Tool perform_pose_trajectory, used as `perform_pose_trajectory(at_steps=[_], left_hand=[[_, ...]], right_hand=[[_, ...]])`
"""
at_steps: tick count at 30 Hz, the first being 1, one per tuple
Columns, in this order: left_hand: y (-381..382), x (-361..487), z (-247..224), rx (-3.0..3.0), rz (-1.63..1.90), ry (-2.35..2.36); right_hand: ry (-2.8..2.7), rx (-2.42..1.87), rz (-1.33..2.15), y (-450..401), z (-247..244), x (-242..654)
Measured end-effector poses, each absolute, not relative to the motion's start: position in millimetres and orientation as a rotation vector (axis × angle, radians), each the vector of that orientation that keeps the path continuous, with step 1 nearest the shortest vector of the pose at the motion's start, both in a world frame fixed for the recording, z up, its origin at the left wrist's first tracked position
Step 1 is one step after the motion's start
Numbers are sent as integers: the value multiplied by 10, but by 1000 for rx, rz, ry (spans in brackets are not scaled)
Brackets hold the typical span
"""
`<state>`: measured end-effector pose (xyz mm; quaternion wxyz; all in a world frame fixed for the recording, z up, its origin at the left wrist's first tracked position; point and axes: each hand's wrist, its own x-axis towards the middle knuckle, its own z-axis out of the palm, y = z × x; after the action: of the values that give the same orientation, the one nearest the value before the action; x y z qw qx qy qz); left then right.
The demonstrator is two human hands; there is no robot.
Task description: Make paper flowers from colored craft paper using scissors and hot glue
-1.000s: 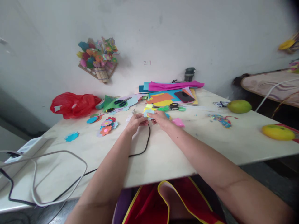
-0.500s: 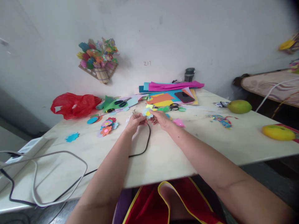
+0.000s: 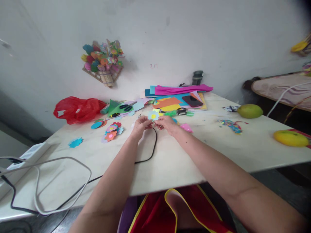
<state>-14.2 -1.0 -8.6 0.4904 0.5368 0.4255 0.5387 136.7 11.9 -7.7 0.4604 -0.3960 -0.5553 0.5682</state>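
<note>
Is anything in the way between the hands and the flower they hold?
Nothing visible: the left hand and right hand pinch the flower near its lower edge. The black cord lies below, off its petals.

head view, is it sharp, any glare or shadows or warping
Head view: light soft, a faint shadow on the wall right of the paper bouquet, no harsh glare on the table; head view: slightly soft, fine detail on the held blue paper flower hard to read; head view: yellow fruit near the right edge looks stretched sideways, upper right corner darkened.
</note>
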Motion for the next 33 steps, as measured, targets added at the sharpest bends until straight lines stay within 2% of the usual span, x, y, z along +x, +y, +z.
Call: perform_pose_trajectory(at_steps=[10,33], left_hand=[[33,-158,-106,1351,1348,996],[-30,-33,-89,1083,1334,802]], right_hand=[[-1376,-940,1486,107,-70,1372],[-1333,-832,1426,89,-35,1346]])
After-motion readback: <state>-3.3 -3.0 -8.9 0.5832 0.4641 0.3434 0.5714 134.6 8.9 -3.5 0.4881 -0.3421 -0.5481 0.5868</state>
